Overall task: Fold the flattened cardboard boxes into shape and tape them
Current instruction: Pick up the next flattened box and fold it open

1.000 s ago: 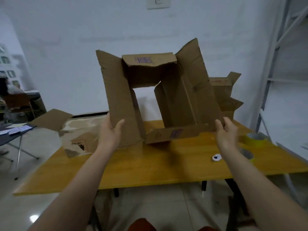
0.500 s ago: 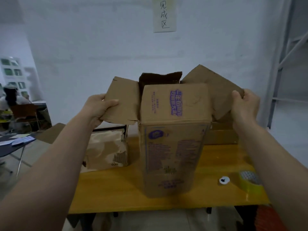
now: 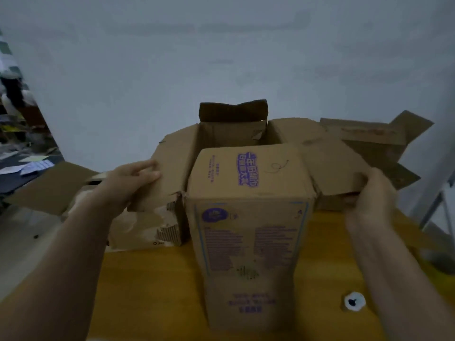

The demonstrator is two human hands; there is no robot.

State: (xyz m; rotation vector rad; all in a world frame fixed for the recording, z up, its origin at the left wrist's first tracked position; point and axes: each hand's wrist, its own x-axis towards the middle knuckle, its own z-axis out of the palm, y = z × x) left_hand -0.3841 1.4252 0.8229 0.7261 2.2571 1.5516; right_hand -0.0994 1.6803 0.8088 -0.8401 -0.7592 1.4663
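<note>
A tall brown cardboard box (image 3: pixel 248 242) with purple print stands upright on the wooden table (image 3: pixel 152 291), its top open. The near top flap is folded inward over the opening; the far flap stands up. My left hand (image 3: pixel 128 183) rests with straight fingers on the spread left flap (image 3: pixel 170 168). My right hand (image 3: pixel 371 195) grips the edge of the spread right flap (image 3: pixel 330 156), fingers curled under it.
A second worn cardboard box (image 3: pixel 138 230) lies behind on the left, another opened box (image 3: pixel 374 141) stands at the back right. A small white cap-like object (image 3: pixel 353 301) sits on the table near right. A metal rack leg is at far right.
The box was swung from an open tube held up in the air to standing on the table. Both side flaps have come down from raised to spread outward, and my view now looks down more.
</note>
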